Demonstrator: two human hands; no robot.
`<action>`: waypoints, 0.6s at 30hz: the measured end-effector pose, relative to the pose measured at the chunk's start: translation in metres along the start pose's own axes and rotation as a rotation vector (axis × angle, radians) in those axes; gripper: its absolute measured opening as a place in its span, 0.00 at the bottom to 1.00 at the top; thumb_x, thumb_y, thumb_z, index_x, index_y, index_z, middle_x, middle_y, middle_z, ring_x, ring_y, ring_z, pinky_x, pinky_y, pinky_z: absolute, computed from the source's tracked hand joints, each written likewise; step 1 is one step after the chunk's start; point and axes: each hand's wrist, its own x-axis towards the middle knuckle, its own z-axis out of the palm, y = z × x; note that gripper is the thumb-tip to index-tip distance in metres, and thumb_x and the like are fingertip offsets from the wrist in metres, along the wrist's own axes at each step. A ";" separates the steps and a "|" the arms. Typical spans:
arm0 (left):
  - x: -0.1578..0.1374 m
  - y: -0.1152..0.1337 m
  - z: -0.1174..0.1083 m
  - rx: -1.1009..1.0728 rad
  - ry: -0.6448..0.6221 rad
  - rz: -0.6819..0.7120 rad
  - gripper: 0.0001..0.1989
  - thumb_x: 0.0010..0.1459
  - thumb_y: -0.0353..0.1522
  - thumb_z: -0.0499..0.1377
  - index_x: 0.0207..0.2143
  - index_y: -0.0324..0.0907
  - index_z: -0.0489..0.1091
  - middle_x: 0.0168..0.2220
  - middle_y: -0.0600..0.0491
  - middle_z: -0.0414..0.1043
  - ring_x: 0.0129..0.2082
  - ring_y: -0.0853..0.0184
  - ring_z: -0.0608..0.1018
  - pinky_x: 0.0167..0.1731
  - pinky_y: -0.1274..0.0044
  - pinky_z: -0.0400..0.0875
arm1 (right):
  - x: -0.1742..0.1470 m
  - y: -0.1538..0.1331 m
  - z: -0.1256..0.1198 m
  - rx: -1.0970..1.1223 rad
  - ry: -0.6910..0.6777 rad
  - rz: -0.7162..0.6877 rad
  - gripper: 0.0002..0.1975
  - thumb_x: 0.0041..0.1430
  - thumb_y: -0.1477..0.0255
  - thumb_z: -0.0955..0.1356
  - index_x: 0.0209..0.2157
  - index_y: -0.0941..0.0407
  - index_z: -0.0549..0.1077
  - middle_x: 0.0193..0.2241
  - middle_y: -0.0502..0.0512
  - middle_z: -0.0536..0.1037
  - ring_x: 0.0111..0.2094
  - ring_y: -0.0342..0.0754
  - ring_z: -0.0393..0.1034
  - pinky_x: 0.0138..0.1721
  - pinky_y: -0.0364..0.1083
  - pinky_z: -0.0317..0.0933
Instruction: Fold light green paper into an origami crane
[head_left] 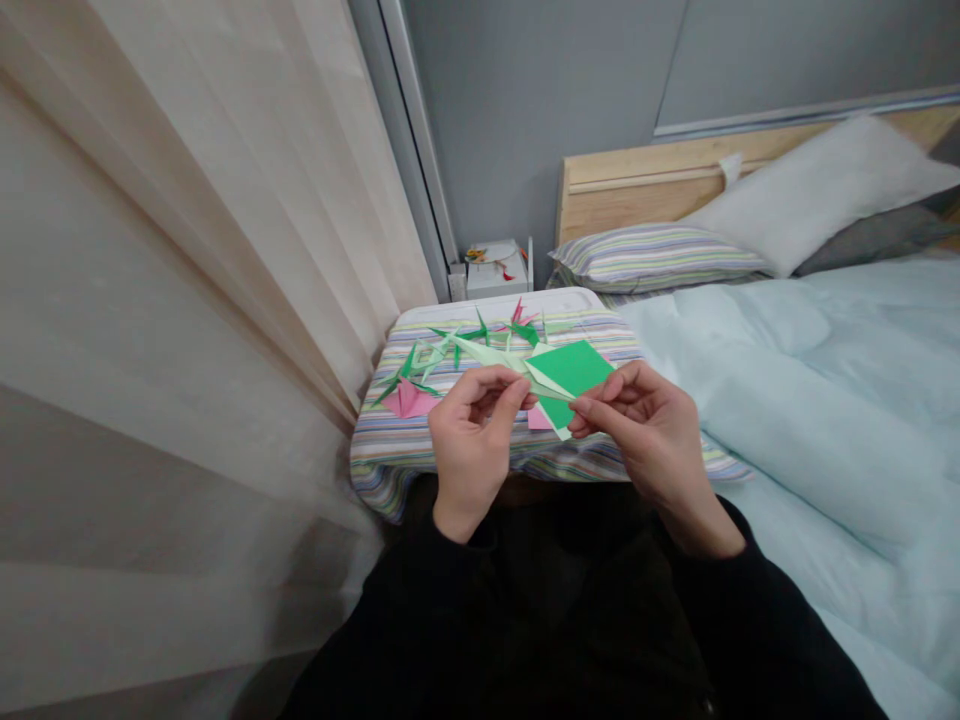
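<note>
Hands, pair, bare, pinching one folded paper

Left hand [472, 430]: thumb and forefinger brought together on the near side of a pale green folded paper [541, 381]. Right hand [649, 425]: thumb and forefinger closed on the paper's right tip.

Position: paper between the two hands, at fingertip height, its long left point reaching past the left knuckles over the striped cloth [390, 440]. Dark green sheet [576, 366] beyond and partly hidden, beside the right fingers; pink paper [537, 419] below, in the gap between the hands.

Edges: white table rim [499, 304] along the far side; curtain [300, 230] close at left; bed [817, 370] at right. Room: narrow gap between the fingertips; open cloth at the near left corner. Far half crowded with folded figures, a pink one [409, 400] just left of the left hand.
</note>
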 end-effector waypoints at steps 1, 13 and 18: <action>0.003 -0.001 -0.003 0.005 0.014 0.006 0.05 0.58 0.31 0.67 0.34 0.40 0.74 0.28 0.56 0.77 0.27 0.70 0.82 0.31 0.80 0.77 | 0.000 0.001 -0.003 -0.006 0.002 -0.007 0.14 0.51 0.72 0.78 0.30 0.55 0.69 0.22 0.46 0.78 0.22 0.44 0.77 0.27 0.42 0.74; 0.007 0.001 -0.009 0.012 -0.230 -0.005 0.02 0.58 0.28 0.66 0.33 0.41 0.75 0.29 0.56 0.77 0.30 0.71 0.81 0.33 0.81 0.76 | -0.011 -0.006 0.006 -0.306 -0.219 -0.116 0.06 0.61 0.68 0.74 0.34 0.55 0.77 0.29 0.52 0.81 0.31 0.48 0.79 0.35 0.46 0.73; 0.007 0.002 -0.010 0.038 -0.266 -0.038 0.03 0.58 0.29 0.66 0.31 0.40 0.76 0.27 0.56 0.78 0.29 0.70 0.81 0.32 0.80 0.76 | -0.012 -0.004 0.007 -0.293 -0.094 -0.127 0.07 0.55 0.69 0.77 0.31 0.56 0.78 0.28 0.53 0.81 0.30 0.49 0.79 0.33 0.46 0.72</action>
